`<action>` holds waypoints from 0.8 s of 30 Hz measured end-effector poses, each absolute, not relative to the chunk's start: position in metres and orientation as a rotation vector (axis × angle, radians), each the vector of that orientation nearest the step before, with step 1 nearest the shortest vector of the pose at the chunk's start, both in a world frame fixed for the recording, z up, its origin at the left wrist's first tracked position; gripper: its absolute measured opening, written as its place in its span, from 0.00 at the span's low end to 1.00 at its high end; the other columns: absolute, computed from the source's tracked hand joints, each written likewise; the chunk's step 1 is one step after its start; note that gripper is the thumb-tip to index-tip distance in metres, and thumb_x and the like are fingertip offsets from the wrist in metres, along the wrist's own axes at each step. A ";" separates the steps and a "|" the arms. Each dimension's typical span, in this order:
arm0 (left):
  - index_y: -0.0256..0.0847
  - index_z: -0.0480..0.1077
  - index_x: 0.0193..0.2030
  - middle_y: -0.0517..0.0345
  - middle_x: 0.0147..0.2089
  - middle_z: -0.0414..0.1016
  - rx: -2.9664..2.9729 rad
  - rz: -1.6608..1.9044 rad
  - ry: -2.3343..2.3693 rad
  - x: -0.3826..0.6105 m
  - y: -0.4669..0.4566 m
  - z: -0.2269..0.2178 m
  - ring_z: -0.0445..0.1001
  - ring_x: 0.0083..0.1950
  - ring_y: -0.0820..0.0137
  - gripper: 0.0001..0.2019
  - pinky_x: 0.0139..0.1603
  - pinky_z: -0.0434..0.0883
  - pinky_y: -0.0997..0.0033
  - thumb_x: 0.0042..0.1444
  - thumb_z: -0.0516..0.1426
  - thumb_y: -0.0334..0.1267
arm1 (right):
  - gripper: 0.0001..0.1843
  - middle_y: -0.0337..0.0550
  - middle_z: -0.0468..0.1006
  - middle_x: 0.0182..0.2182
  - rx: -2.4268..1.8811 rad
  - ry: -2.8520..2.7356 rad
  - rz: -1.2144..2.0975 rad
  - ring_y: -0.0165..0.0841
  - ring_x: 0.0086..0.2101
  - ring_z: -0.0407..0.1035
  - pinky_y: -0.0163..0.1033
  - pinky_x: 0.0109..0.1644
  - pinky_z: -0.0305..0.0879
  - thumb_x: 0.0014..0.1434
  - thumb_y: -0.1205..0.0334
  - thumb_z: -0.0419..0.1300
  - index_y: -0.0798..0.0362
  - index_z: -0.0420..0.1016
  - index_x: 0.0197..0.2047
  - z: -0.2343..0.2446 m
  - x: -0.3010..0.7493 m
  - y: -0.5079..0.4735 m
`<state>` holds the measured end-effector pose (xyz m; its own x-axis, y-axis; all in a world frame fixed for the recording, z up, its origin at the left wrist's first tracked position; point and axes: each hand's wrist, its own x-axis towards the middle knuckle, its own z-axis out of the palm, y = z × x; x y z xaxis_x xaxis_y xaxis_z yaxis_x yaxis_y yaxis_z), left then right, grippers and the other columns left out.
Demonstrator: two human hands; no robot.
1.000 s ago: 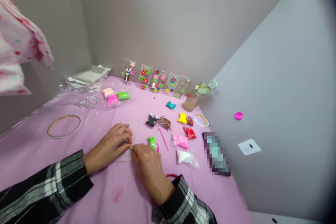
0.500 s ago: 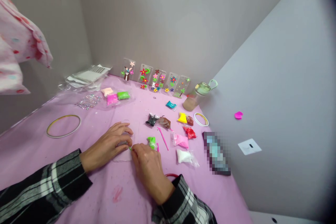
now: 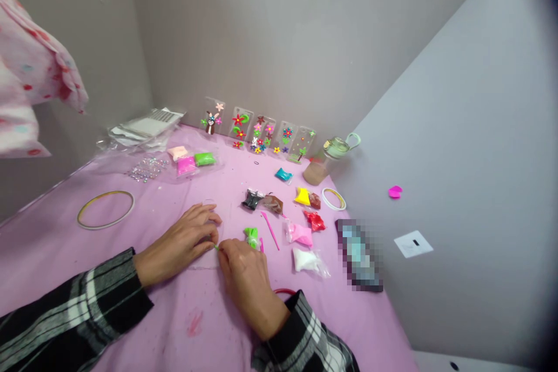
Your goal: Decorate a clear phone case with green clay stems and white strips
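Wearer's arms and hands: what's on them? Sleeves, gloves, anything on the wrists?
Left hand and right hand: bare, no gloves. Left sleeve and right sleeve: same black, white and grey plaid fabric, down to the wrists. No ring or watch visible.

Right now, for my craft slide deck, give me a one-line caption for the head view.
Left hand and right hand meet at a green clay bit on a pink table beside clay packets.
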<state>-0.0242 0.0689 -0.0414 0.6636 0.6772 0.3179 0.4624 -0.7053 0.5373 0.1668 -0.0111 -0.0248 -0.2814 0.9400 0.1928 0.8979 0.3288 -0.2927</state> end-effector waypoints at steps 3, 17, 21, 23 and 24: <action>0.46 0.75 0.37 0.56 0.57 0.76 2.470 0.703 0.898 -0.024 0.069 -0.041 0.62 0.72 0.56 0.08 0.76 0.56 0.47 0.66 0.56 0.33 | 0.05 0.39 0.82 0.34 -1.638 -2.257 0.205 0.36 0.33 0.75 0.40 0.31 0.50 0.67 0.70 0.63 0.51 0.75 0.42 -0.022 0.167 -0.011; 0.48 0.76 0.38 0.56 0.57 0.76 2.458 0.674 0.905 -0.028 0.069 -0.037 0.61 0.73 0.55 0.08 0.75 0.58 0.45 0.67 0.56 0.35 | 0.04 0.40 0.83 0.36 -1.693 -2.273 0.261 0.38 0.36 0.78 0.39 0.33 0.54 0.67 0.66 0.65 0.50 0.75 0.44 -0.013 0.165 -0.012; 0.47 0.76 0.37 0.55 0.57 0.77 2.447 0.696 0.921 -0.029 0.070 -0.033 0.63 0.72 0.54 0.10 0.75 0.58 0.43 0.68 0.55 0.36 | 0.04 0.40 0.83 0.36 -1.700 -2.267 0.235 0.38 0.35 0.77 0.39 0.32 0.54 0.66 0.67 0.65 0.50 0.75 0.43 -0.014 0.166 -0.013; 0.47 0.76 0.38 0.55 0.56 0.77 2.438 0.710 0.935 -0.029 0.070 -0.029 0.63 0.72 0.54 0.10 0.75 0.59 0.42 0.68 0.54 0.37 | 0.04 0.40 0.83 0.36 -1.703 -2.265 0.229 0.38 0.35 0.77 0.39 0.32 0.54 0.66 0.67 0.65 0.50 0.75 0.43 -0.014 0.166 -0.013; 0.47 0.77 0.38 0.55 0.56 0.77 2.432 0.718 0.941 -0.030 0.069 -0.027 0.64 0.72 0.53 0.10 0.74 0.60 0.42 0.68 0.54 0.37 | 0.03 0.40 0.83 0.36 -1.707 -2.261 0.231 0.38 0.35 0.77 0.39 0.32 0.54 0.66 0.67 0.65 0.50 0.75 0.43 -0.014 0.167 -0.013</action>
<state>-0.0297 0.0694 -0.0268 0.6347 0.7088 0.3077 0.4842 -0.6752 0.5565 0.1668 -0.0134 -0.0140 -0.2505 0.9581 0.1387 0.9102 0.2819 -0.3033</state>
